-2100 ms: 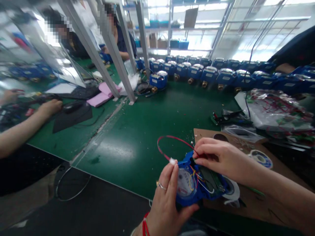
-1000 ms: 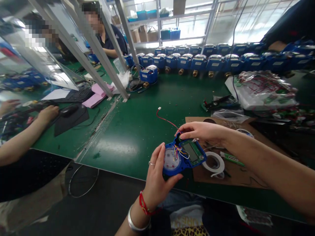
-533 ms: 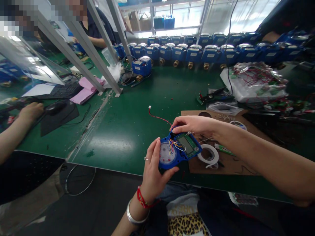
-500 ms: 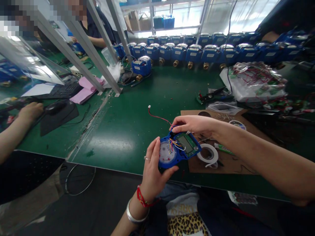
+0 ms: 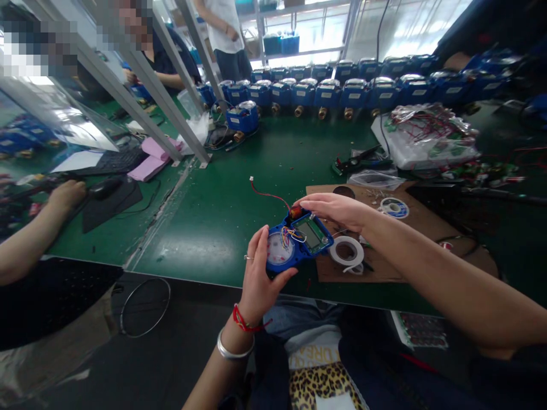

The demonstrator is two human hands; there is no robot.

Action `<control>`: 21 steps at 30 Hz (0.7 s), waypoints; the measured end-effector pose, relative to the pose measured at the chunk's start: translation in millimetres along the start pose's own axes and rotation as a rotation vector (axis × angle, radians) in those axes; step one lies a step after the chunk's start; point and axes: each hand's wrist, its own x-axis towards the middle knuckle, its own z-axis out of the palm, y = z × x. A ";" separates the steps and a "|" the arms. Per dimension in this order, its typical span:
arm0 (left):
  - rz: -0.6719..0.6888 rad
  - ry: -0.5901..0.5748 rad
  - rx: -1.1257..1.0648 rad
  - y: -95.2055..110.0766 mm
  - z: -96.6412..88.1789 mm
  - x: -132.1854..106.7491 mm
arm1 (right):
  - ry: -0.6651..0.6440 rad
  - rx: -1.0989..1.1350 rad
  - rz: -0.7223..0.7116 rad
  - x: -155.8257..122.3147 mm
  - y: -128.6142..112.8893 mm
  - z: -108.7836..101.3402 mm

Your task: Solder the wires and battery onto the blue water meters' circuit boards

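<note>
A blue water meter head (image 5: 299,259) is held low over the front edge of the bench. Its round dial (image 5: 281,249) lies on the left and a green circuit board with a grey display (image 5: 311,234) on the right, with thin coloured wires between them. My left hand (image 5: 260,273) grips the dial side, thumb below and fingers along the left rim. An orange-red cylinder (image 5: 296,212) shows at the upper edge, and a red lead (image 5: 273,194) with a white plug runs from it. My right hand (image 5: 333,209) lies with straight fingers against the cylinder's right side; its thumb is hidden.
A roll of white tape (image 5: 347,254) and a solder spool (image 5: 394,208) lie on a brown board (image 5: 380,267). Behind are pliers (image 5: 356,161), bagged wired parts (image 5: 431,136) and rows of blue meters (image 5: 329,91). A co-worker's arm (image 5: 38,222) is at left.
My right fingers have straightened and shifted off the meter's upper corner, exposing the orange-red cylinder. The meter sits slightly higher and further left in view, as does much of the bench.
</note>
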 end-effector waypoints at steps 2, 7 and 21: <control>0.001 0.002 0.005 -0.2 0.0 -0.1 | 0.122 -0.036 -0.048 -11.2 5.7 0.3; 0.016 0.014 -0.005 -0.3 0.8 -0.6 | 0.282 -0.230 -0.166 -44.7 20.1 4.4; -0.053 0.009 -0.038 2.7 0.7 -3.7 | 0.509 -0.422 -0.348 -89.2 48.9 44.6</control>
